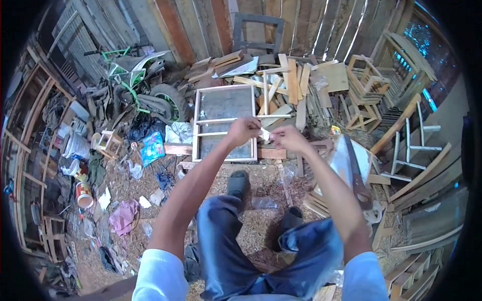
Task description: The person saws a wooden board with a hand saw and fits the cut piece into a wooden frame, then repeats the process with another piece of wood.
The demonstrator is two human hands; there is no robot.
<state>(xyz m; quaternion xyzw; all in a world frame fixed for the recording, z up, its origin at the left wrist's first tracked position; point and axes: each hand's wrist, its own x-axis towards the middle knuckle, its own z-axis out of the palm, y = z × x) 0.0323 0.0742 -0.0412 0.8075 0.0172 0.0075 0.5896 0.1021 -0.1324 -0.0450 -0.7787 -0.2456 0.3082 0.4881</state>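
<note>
Head view, looking down past both knees. Left hand [243,130] and right hand [289,137] are raised side by side in mid-frame, forearms bare, sleeves light blue. A small white piece [264,133] sits between them, in the air above the floor [150,185]. Each grip is pinched together on one end of it, left on the left end and right on the right end. What the piece is made of cannot be told at this size. Just beyond the hands a pale window frame [197,120] lies flat on the floor, its panes dark. Far of that is a heap of wood offcuts [291,75] against a plank wall. To the right, near the right forearm, a handsaw [354,173] lies on a board, blade pointing far. To the far left is a bicycle [165,98] with green tubing. Nearer on the left are a small wooden stool [108,143] and a white bucket [76,146]. Sawdust and litter cover the floor. Two dark shoes [237,183] rest on it below the hands.
</note>
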